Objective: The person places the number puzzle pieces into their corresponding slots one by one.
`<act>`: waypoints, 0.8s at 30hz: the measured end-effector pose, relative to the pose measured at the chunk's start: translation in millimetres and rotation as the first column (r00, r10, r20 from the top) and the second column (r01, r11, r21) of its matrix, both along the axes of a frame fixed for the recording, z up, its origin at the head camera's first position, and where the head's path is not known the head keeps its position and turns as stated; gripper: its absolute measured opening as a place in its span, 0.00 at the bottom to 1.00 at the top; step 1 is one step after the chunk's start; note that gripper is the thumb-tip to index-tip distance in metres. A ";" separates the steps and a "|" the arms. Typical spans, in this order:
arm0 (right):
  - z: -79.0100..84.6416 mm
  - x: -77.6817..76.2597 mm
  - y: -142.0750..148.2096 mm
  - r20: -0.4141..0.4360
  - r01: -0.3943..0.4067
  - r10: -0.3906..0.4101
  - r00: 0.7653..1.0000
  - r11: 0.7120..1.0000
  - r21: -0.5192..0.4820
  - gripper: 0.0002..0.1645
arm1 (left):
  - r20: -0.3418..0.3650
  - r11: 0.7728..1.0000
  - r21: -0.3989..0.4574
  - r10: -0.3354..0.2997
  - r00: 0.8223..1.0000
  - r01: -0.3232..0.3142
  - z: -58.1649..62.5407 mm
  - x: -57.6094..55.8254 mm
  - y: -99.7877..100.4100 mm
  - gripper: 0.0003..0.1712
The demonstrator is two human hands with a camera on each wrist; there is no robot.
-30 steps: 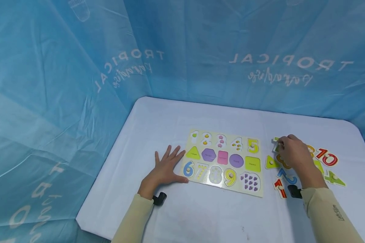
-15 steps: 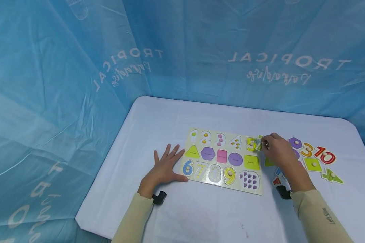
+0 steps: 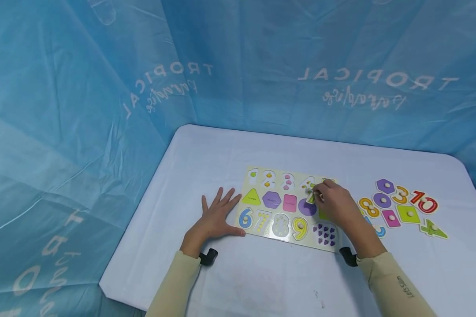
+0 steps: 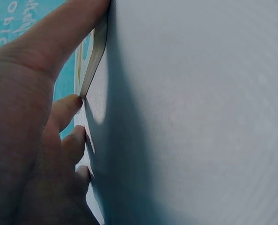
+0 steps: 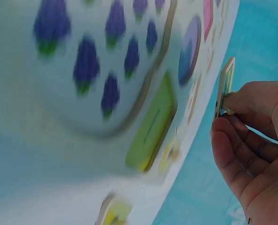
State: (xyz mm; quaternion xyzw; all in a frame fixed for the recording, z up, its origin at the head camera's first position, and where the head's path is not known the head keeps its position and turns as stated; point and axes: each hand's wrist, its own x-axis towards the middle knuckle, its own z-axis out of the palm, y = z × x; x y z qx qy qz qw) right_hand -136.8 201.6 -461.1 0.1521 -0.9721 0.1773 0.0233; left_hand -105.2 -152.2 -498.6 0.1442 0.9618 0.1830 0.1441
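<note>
Head view: the left hand (image 3: 217, 216), fingers straight and spread, rests at the near left corner of the puzzle board (image 3: 279, 176). The right hand (image 3: 338, 202) pinches the green numeral piece (image 3: 311, 198) above the board, beside the purple circle (image 3: 306, 208). White tabletop (image 3: 222, 147) extends beyond the board's far edge.

Left wrist view: the thumb meets the board's thin, pale edge.

Right wrist view: the piece, flat and wood-toned at its rim, stands apart from the board.
</note>
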 end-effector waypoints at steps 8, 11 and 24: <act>-4.4 9.7 -31.4 -0.022 -0.088 0.088 0.996 0.996 0.011 0.14 | -0.004 1.000 0.014 0.008 1.000 -0.008 -0.9 1.6 0.0 0.66; -6.4 13.2 -40.9 -0.021 -0.114 0.114 0.993 0.993 0.003 0.12 | 0.010 1.000 0.008 0.011 1.000 -0.011 0.1 1.6 0.3 0.66; -12.7 20.8 -74.7 -0.082 -0.221 0.220 0.972 0.975 0.002 0.07 | 0.006 1.000 0.011 0.012 1.000 -0.012 3.4 1.4 0.6 0.66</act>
